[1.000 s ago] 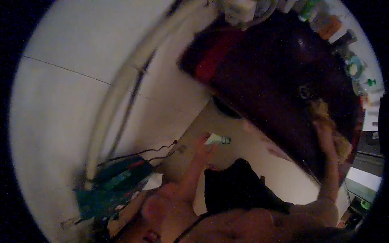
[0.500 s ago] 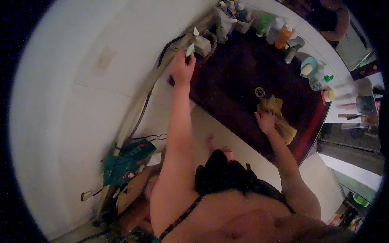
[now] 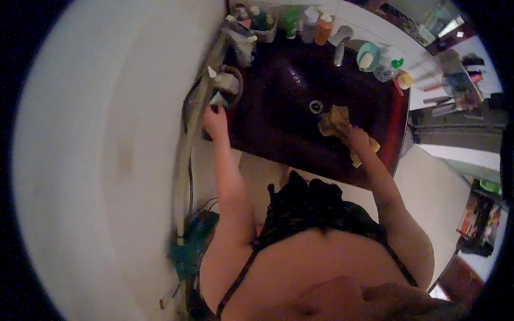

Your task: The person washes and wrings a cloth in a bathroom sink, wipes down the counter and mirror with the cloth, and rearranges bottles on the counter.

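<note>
My left hand (image 3: 216, 124) is at the left end of a dark red sink (image 3: 289, 139), its fingers closed on a small pale green flat piece (image 3: 217, 100) whose kind I cannot make out. Just beyond it stands a whitish pump bottle (image 3: 226, 83), beside a curved hose (image 3: 239, 85). On the right side of the basin, my right hand (image 3: 357, 140) grips a crumpled yellow-brown cloth (image 3: 335, 122). Part of that cloth hangs out below the hand. The round drain (image 3: 316, 107) lies just to the left of the cloth.
Along the back rim stand a green bottle (image 3: 292, 22), an orange bottle (image 3: 324, 29), a faucet (image 3: 339, 53), a teal soap dish (image 3: 368, 56) and a clear pump bottle (image 3: 386, 71). Pipes (image 3: 184, 160) run down the left wall. A green bag (image 3: 194, 241) sits low at left.
The view has shifted, so the sink appears further left. My right hand has moved over the cloth, which is bunched differently. My left hand still holds the pale green piece near the pump bottle.
</note>
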